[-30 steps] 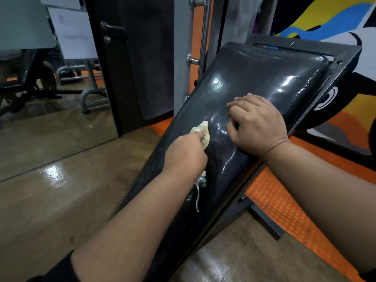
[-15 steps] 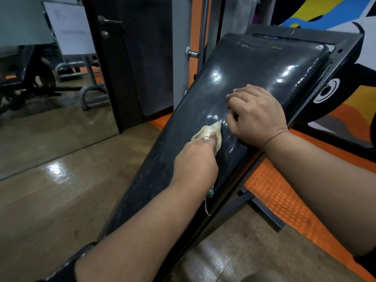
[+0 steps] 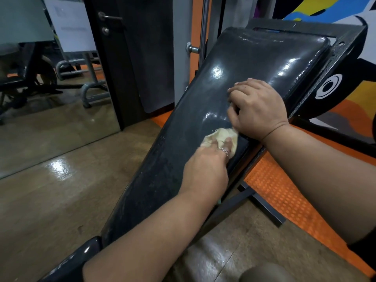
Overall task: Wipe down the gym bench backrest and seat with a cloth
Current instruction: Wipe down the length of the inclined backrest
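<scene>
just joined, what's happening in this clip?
A person is wiping an inclined black gym bench backrest. The left hand presses a pale yellow cloth against the pad near its right edge, about midway up. The right hand rests on the backrest just above the cloth, fingers bent, seemingly bracing. The seat shows only at the bottom edge, with no cloth on it.

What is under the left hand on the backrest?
A pale cloth pokes out past the left hand, lying on the black backrest. How much cloth lies beneath the palm is hidden.
</scene>
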